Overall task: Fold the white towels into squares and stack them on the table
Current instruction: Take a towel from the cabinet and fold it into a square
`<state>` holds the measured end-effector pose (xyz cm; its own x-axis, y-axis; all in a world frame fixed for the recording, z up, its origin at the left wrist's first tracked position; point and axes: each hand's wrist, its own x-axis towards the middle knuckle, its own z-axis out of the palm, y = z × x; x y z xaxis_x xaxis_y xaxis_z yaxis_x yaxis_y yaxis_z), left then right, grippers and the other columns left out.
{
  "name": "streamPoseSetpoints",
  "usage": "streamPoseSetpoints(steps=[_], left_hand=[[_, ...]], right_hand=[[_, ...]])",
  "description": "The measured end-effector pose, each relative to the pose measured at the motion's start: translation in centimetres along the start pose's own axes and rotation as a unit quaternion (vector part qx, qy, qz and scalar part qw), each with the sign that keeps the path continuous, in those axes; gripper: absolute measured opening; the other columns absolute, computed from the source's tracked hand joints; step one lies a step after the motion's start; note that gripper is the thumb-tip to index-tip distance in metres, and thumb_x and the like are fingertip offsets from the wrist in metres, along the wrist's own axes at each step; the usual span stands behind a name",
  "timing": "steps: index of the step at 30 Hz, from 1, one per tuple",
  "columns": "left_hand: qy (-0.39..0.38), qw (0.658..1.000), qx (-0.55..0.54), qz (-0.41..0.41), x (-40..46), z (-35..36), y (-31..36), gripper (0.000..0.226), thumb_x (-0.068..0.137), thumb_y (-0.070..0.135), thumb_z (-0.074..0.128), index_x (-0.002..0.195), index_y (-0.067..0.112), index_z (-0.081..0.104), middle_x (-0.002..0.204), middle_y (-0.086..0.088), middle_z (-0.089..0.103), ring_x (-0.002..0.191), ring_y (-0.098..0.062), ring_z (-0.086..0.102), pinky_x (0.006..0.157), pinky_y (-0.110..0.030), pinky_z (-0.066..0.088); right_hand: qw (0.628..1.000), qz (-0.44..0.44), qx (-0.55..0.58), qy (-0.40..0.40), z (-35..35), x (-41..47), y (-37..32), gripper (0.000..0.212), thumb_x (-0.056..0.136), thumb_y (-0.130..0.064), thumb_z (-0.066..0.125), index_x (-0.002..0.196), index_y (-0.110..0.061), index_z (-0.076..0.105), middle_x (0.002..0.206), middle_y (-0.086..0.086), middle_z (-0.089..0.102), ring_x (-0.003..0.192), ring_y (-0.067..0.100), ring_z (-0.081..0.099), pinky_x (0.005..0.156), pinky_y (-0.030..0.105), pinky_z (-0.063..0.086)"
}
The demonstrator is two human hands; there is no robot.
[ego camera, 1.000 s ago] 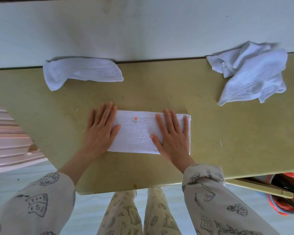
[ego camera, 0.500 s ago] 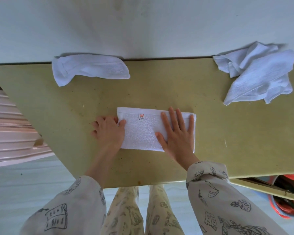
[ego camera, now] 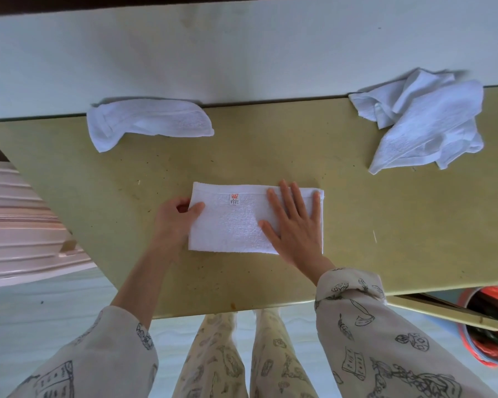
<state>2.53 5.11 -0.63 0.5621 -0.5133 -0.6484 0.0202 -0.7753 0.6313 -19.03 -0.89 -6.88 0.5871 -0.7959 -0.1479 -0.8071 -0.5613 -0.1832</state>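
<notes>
Towel folding was under way at the middle of the yellow-green table (ego camera: 385, 225): a white towel (ego camera: 236, 228), folded into a flat rectangle, lay near the table's near edge with a small red-printed label (ego camera: 234, 198) showing close to its far hem. At the towel's 9 o'clock end the left hand (ego camera: 174, 222) gripped the short edge, thumb on top of the cloth and the other fingers curled beside and under it. Over the 3 o'clock half the right hand (ego camera: 295, 228) lay flat, palm down, fingers straight and slightly spread, thumb angled toward the towel's middle.

From the folded towel, at about 11 o'clock, a second white towel (ego camera: 147, 122) lay loosely rolled along the table's far edge, against the pale wall (ego camera: 242, 53). At about 2 o'clock a crumpled heap of white towels (ego camera: 426, 124) sat at the far right of the table, well apart from the hands.

Patterned sleeves covered both forearms, and patterned trousers showed below the table's near edge. A pink ribbed object (ego camera: 18, 225) stood at 9 o'clock, off the table, and a red-lined bin (ego camera: 492, 334) at 4 o'clock, on the floor.
</notes>
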Motion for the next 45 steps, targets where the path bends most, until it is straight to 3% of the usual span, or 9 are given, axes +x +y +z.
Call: streamPoseSetpoints(steps=[2,4,7,11,18,29,37,41,45], left_hand=[[0.029,0.998,0.031,0.052,-0.8,0.2,1.1,0.025,0.088,0.021,0.059,0.11,0.008,0.059,0.093,0.001,0.061,0.083,-0.016,0.057,0.067,-0.023,0.044],[0.06,0.989,0.077,0.11,-2.0,0.8,2.3,0.02,0.089,0.024,0.057,0.106,0.013,0.058,0.086,0.006,0.056,0.075,-0.011,0.053,0.064,-0.022,0.041],[0.064,0.977,0.1,0.177,-4.0,2.9,3.8,0.011,0.092,0.023,0.053,0.099,0.016,0.058,0.077,0.009,0.055,0.064,-0.003,0.049,0.053,-0.011,0.035],[0.036,0.964,0.132,0.226,-5.6,8.0,4.4,0.015,0.091,0.02,0.054,0.1,0.011,0.062,0.083,0.0,0.062,0.068,-0.013,0.054,0.061,-0.018,0.042],[-0.035,0.948,0.218,0.228,-5.8,14.7,3.6,0.023,0.094,0.022,0.048,0.111,0.014,0.061,0.099,-0.002,0.063,0.085,-0.014,0.056,0.072,-0.021,0.037],[-0.062,0.938,0.247,0.235,-6.3,16.9,3.7,0.031,0.096,0.014,0.044,0.123,0.011,0.057,0.107,-0.01,0.058,0.09,-0.018,0.053,0.074,-0.018,0.034],[-0.109,0.919,0.25,0.285,-6.4,16.6,3.2,0.029,0.097,0.009,0.036,0.108,0.007,0.062,0.099,-0.013,0.058,0.084,-0.017,0.051,0.069,-0.016,0.034],[-0.045,0.902,0.207,0.375,-6.3,14.7,2.2,0.038,0.088,-0.007,0.037,0.11,0.006,0.065,0.096,-0.009,0.06,0.086,-0.013,0.051,0.074,-0.014,0.037],[0.046,0.837,0.307,0.45,-5.0,12.0,-1.1,0.037,0.086,0.006,0.04,0.116,0.012,0.06,0.107,-0.011,0.059,0.098,-0.023,0.048,0.083,-0.033,0.046]], right_hand=[[0.994,0.005,0.104,0.047,-0.6,-0.1,0.1,0.055,0.095,-0.044,0.033,0.142,-0.016,0.032,0.151,0.01,0.029,0.14,0.024,0.026,0.113,0.055,0.016],[0.962,0.052,0.244,0.109,-2.1,-0.3,0.5,0.044,0.095,-0.028,0.045,0.135,-0.009,0.045,0.148,0.011,0.035,0.135,0.016,0.033,0.111,0.037,0.028],[0.886,0.188,0.389,0.168,-4.6,-1.3,2.1,0.023,0.092,-0.007,0.05,0.112,-0.007,0.063,0.116,0.01,0.063,0.102,0.017,0.061,0.087,0.025,0.049],[0.748,0.336,0.571,0.042,-6.5,-2.3,4.4,0.019,0.094,-0.004,0.045,0.094,-0.012,0.062,0.085,0.013,0.067,0.072,0.024,0.065,0.069,0.033,0.057],[0.678,0.36,0.637,-0.065,-6.2,-3.0,5.8,0.026,0.095,0.001,0.035,0.1,-0.001,0.06,0.081,0.012,0.064,0.07,0.02,0.064,0.071,0.031,0.057],[0.675,0.352,0.644,-0.077,-5.8,-2.9,6.1,0.021,0.096,-0.002,0.041,0.102,-0.002,0.061,0.079,0.008,0.061,0.072,0.02,0.062,0.077,0.037,0.057],[0.693,0.344,0.628,-0.084,-5.9,-2.9,6.2,0.023,0.094,-0.003,0.043,0.102,-0.004,0.064,0.088,0.011,0.067,0.083,0.026,0.067,0.079,0.038,0.057],[0.68,0.35,0.64,-0.076,-6.3,-3.2,6.1,0.02,0.091,-0.003,0.046,0.1,-0.005,0.064,0.088,0.011,0.069,0.082,0.023,0.068,0.076,0.032,0.058],[0.73,0.364,0.574,-0.067,-6.3,-3.7,5.9,0.013,0.088,-0.009,0.055,0.098,-0.005,0.062,0.084,0.01,0.069,0.07,0.019,0.066,0.069,0.03,0.056]])
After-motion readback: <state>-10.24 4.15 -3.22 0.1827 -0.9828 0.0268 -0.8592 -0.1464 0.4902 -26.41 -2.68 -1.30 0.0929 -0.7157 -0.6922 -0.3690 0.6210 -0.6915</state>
